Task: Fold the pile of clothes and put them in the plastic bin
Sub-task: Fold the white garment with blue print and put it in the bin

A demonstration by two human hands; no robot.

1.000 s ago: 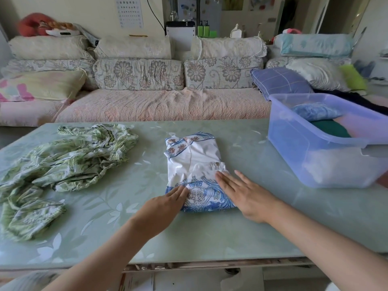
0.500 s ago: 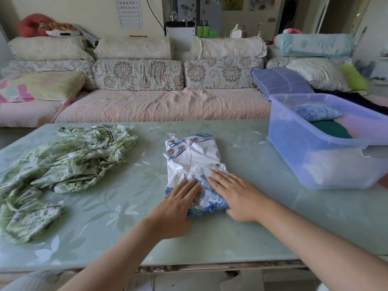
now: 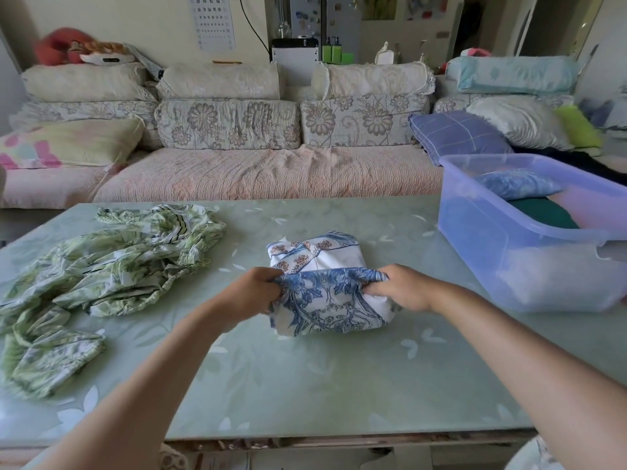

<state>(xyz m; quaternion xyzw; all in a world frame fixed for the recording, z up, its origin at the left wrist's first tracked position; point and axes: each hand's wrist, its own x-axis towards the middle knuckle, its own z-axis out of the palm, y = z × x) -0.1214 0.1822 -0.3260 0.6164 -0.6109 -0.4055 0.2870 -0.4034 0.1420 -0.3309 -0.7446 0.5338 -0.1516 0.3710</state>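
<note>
A white garment with blue floral print lies folded in the middle of the green table. My left hand grips its left side and my right hand grips its right side. The near blue-printed part is raised off the table and turned up toward the far half. A crumpled green leaf-print garment lies unfolded at the table's left. The translucent plastic bin stands at the right and holds a blue bundle and a dark green piece.
A long sofa with floral cushions runs behind the table. A purple checked pillow lies just behind the bin. The table's front edge is close to my body.
Both hands went from pressing flat on the garment's near end to gripping its two sides. The near blue-printed end has lifted and bunched toward the far half.
</note>
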